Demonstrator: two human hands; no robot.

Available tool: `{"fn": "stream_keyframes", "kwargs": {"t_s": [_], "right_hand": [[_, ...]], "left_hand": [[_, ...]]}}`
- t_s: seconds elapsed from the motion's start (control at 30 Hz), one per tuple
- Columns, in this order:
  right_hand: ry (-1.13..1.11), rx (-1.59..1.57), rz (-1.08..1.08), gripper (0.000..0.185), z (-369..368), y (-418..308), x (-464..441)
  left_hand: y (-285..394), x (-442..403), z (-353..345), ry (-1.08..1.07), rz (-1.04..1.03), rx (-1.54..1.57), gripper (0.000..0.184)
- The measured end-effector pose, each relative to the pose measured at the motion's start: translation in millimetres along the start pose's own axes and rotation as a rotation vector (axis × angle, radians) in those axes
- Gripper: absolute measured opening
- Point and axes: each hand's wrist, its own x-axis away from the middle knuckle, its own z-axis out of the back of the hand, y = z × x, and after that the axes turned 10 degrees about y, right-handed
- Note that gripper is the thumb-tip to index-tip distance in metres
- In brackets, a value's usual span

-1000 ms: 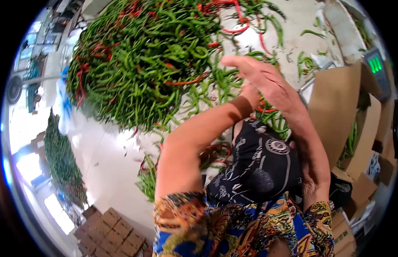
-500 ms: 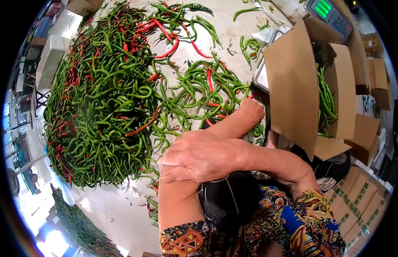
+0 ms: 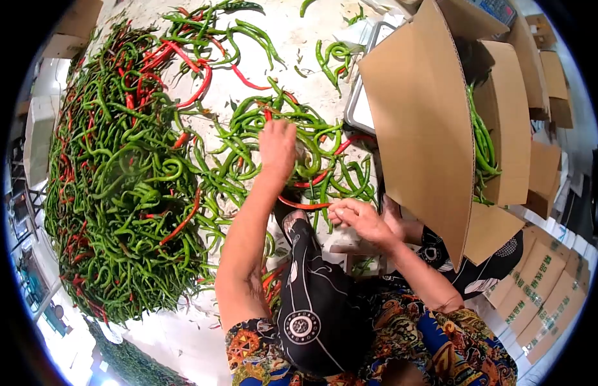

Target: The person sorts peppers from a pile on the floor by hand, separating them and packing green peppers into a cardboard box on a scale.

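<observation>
My left hand is over a loose spread of green and red peppers, its fingers curled down among them; a short red pepper shows just beyond the fingertips. What the fingers hold is hidden. Lower and to the right, my right hand has its fingers curled together beside the end of a long red pepper; whether it grips that pepper is unclear. A large pile of mostly green peppers lies to the left of both hands.
On the right stands an open cardboard box with green peppers inside. A metal tray edge lies beside it. Printed cartons are stacked at lower right. My knee is below my left hand.
My right hand has left my left forearm and moved right, near the long red pepper. My left hand has moved left onto the loose peppers. The view has shifted.
</observation>
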Motion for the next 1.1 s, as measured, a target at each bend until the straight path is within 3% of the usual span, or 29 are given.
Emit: {"fn": "stream_keyframes", "kwargs": {"t_s": [0.13, 0.27, 0.33, 0.4, 0.47, 0.5, 0.53, 0.6, 0.77, 0.87, 1.1], "right_hand": [[-0.031, 0.067, -0.072, 0.028, 9.2, 15.3, -7.3], [0.028, -0.015, -0.055, 0.029, 13.6, 24.8, -21.4], [0.009, -0.017, -0.051, 0.031, 16.7, 24.9, -26.3], [0.007, -0.031, -0.044, 0.033, 17.3, 27.5, -29.8], [-0.003, -0.023, -0.052, 0.035, 18.4, 28.0, -34.4], [-0.008, -0.032, -0.062, 0.036, 18.6, 24.3, -34.8], [-0.016, -0.039, -0.072, 0.036, 18.5, 22.0, -35.4], [-0.026, -0.042, -0.063, 0.037, 17.8, 20.9, -34.9], [-0.034, -0.038, -0.040, 0.035, 16.9, 15.3, -30.7], [-0.043, -0.054, -0.055, 0.036, 14.7, 12.1, -29.8], [-0.080, -0.052, -0.087, 0.037, 13.1, 11.4, -30.3]], "left_hand": [[-34.8, -24.9, -30.6, 0.084, -0.001, -0.184, 0.035], [-42.2, -25.9, -26.7, -0.101, -0.038, -0.190, 0.018], [-45.5, -19.5, -26.0, -0.044, -0.009, -0.101, 0.011], [-52.2, -9.0, -16.1, -0.121, 0.147, 0.162, 0.009], [-49.3, -1.5, 6.9, -0.337, 0.679, 0.729, 0.013], [-55.1, 6.3, 10.8, -0.380, 0.742, 0.873, 0.018], [-43.6, 1.7, 32.9, -0.403, 0.991, 1.093, 0.019], [-37.6, 13.9, 45.3, -0.387, 1.269, 1.310, 0.023], [-19.3, 53.9, 73.2, -0.442, 1.412, 1.682, 0.054], [-7.1, 70.5, 87.6, -0.354, 1.508, 1.805, 0.052], [12.4, 77.3, 75.7, -0.441, 1.432, 1.966, 0.034]]}}
